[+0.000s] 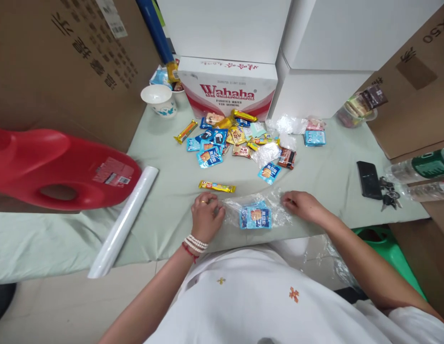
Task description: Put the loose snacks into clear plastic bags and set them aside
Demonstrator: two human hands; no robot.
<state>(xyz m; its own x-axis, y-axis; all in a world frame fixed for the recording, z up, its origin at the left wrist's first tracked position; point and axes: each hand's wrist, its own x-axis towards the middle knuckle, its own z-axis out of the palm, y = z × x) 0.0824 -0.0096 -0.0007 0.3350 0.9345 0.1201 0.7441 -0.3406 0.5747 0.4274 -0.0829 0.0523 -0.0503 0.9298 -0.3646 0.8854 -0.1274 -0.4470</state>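
In front of me a sheet of clear plastic wrap (279,213) lies spread near the table's front edge. Blue snack packets (255,217) rest on it, overlapping each other. My left hand (207,215), fingers curled, grips the wrap's left end. At the opposite end my right hand (303,205) is closed in a pinch on the film; its fingertips are partly hidden. A yellow snack stick (217,186) lies just beyond my left hand. Further back is a pile of mixed wrapped snacks (239,136), with crumpled clear plastic (267,154) among them.
A roll of plastic film (125,222) and a red plastic jug (96,174) are at left. Behind stand a paper cup (159,101) and a Wahaha carton (229,88). Wrapped blue packets (315,137), a phone (368,179), keys (389,195) and bottles (418,167) are at right.
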